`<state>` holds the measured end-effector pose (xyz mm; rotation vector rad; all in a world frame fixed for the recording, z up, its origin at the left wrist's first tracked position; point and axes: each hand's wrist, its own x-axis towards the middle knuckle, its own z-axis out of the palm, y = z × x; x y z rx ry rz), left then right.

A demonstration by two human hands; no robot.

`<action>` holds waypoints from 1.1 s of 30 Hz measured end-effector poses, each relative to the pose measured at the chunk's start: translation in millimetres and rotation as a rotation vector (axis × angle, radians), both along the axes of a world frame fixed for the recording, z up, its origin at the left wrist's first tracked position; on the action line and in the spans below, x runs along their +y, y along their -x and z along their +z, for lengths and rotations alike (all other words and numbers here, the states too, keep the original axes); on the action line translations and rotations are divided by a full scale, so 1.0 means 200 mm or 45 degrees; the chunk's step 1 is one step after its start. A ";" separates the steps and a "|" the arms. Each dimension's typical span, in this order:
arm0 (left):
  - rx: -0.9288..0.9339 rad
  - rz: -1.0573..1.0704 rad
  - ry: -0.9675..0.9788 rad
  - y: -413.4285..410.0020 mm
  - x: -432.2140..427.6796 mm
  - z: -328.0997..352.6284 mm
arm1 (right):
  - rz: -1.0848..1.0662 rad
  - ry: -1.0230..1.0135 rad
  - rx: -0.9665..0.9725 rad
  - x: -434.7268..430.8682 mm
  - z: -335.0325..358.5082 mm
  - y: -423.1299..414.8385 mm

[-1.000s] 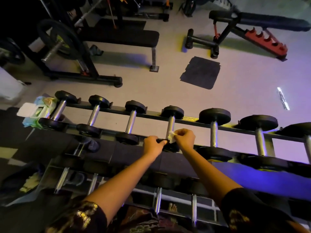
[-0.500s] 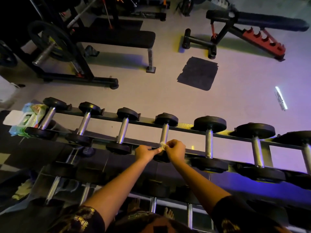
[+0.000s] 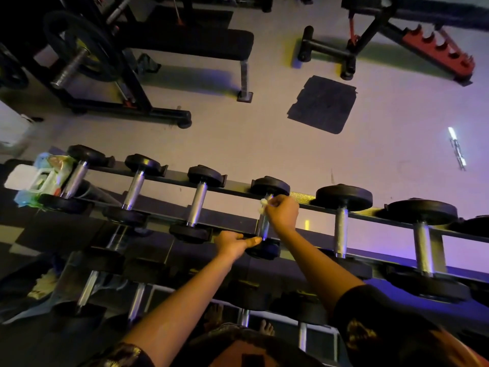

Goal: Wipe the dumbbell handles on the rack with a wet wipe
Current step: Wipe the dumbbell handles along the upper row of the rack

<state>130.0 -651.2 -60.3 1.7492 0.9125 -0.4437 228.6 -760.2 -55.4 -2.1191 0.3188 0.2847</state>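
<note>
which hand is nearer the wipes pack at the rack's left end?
Left. The left hand holds the near end of the dumbbell, closer to the wipes pack; the right hand pinches a wipe on its handle, farther.

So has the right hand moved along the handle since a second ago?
Yes. The right hand, pinching the wet wipe, has slid up the handle from the near end to the far weight head.

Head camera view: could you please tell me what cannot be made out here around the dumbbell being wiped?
White wet wipe: mostly hidden inside the right hand, head view; only a scrap shows.
Chrome handle of the fourth black dumbbell: its far end is covered by that hand.
Whether the left hand grips the dumbbell's near head or the rail: lost in shadow.
Green wipes pack: label too small.
</note>
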 end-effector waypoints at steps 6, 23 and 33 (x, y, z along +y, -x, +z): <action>0.017 0.033 -0.013 -0.01 0.01 0.00 | 0.067 0.035 0.168 -0.04 -0.05 0.22; 0.075 0.009 -0.019 -0.02 -0.01 0.04 | 0.136 0.072 0.153 -0.07 -0.05 0.17; 0.166 -0.055 -0.009 -0.05 0.01 0.07 | -0.010 0.003 -0.004 -0.03 -0.01 -0.10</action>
